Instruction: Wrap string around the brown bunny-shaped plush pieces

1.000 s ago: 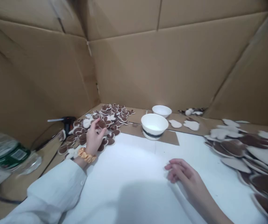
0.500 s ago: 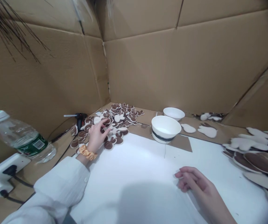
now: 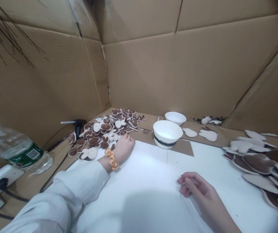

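Note:
A pile of small brown-and-white fabric bunny-shaped pieces (image 3: pixel 106 127) lies in the far left corner, some showing the brown face and some the pale one. At its near right edge is my left hand (image 3: pixel 125 146), with an orange scrunchie (image 3: pixel 112 159) round the wrist. Its fingers are bent down and closed, and whatever is beneath them is hidden. My right hand (image 3: pixel 196 187) rests over the white sheet (image 3: pixel 151 181) on the right, fingers loosely curled in together; nothing shows in it. A white bowl with a black band (image 3: pixel 167 134) stands beyond, between the hands.
Behind the banded bowl is another white bowl (image 3: pixel 175 117). Larger fabric pieces (image 3: pixel 255 163) are heaped at the right. A glue gun (image 3: pixel 79 125), a water bottle (image 3: pixel 20 150) and a power strip (image 3: pixel 2 186) are on the left. Cardboard walls (image 3: pixel 165 71) enclose the back.
My left hand has moved right and nearer from the middle of the pile to its edge, and its fingers have curled under. The view has shifted slightly; my right hand keeps its pose.

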A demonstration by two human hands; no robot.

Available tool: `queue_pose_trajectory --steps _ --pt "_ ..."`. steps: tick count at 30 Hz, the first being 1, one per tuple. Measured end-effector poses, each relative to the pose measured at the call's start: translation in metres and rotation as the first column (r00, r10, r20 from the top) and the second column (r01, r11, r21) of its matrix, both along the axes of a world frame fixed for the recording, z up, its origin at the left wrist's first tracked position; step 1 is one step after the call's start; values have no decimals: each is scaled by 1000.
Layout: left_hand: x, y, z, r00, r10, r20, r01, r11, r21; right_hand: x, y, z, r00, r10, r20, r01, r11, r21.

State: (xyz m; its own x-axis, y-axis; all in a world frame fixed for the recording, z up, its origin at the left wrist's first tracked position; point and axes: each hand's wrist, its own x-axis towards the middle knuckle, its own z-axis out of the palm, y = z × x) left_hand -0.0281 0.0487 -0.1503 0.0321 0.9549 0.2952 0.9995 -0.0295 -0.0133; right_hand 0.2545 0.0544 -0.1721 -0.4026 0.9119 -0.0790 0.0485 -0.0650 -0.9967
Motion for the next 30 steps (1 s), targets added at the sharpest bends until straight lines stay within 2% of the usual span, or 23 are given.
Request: queue_pose_trajectory --steps 3,5,10,14,18,22,25,30 --pt "-3 7 -3 998 18 67 -19 1000 16 -2 -3 3 1000 -29 2 29 1000 10" --pt "-9 7 1 990 41 138 -48 998 48 -2 -3 3 1000 -30 4 30 999 11" --pt "-42 10 29 912 93 400 -175 970 172 2 2 -1 999 36 29 -36 999 -4" --pt "-78 17 53 759 84 646 -267 944 191 5 5 -2 996 71 51 -71 997 0" --pt "-100 18 64 550 40 834 -317 934 165 5 6 -2 994 74 78 -75 997 7" --pt "-101 16 68 412 -46 910 -307 933 187 4 4 -1 993 65 94 -67 998 22" --pt "-95 15 71 354 -112 929 -272 938 216 2 3 1 996 37 86 -39 999 24" --pt "-85 14 74 277 -178 944 -252 935 250 3 3 1 994 65 85 -66 998 10"
